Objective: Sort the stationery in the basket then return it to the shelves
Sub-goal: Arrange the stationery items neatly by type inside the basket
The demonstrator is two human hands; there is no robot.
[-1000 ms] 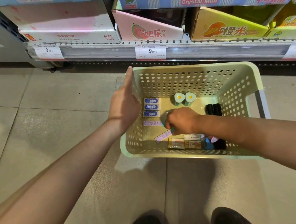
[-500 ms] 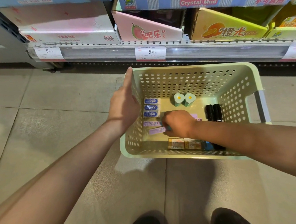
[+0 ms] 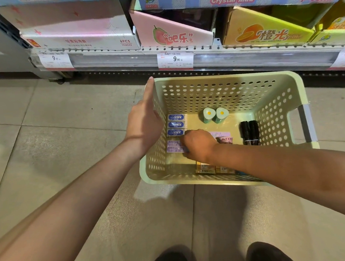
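- Basket (image 3: 298, 86), pale green and full of holes, sits on the tiled floor (image 3: 47, 138) right in front of the low shelf (image 3: 243, 54), and we're standing over it.
- Our left hand (image 3: 145, 124) is against the basket's left wall, forefinger stretched straight up along the far corner, remaining fingers hidden inside the rim, so we cannot tell how they lie.
- Our right hand (image 3: 198, 144) is down on the basket floor, knuckles up, fingers curled onto a purple strip pack (image 3: 176, 149); the fingertips are tucked under, so we cannot tell whether it's a true pinch.
- A second purple pack (image 3: 173, 143) lies just beyond it, touching.
- Three blue erasers (image 3: 175, 124) are stacked in a neat column against the left wall.
- Two green triangular pieces (image 3: 215, 114) with yellow dots stand side by side near the back.
- Two black markers (image 3: 249, 132) lie together by the right wall.
- Small yellow boxes (image 3: 214, 169) sit at the near wall, partly under our forearm.
- Pink guava carton (image 3: 172, 35) and orange carton (image 3: 266, 33) line the shelf above, price tag (image 3: 175, 59) reading 9.90.
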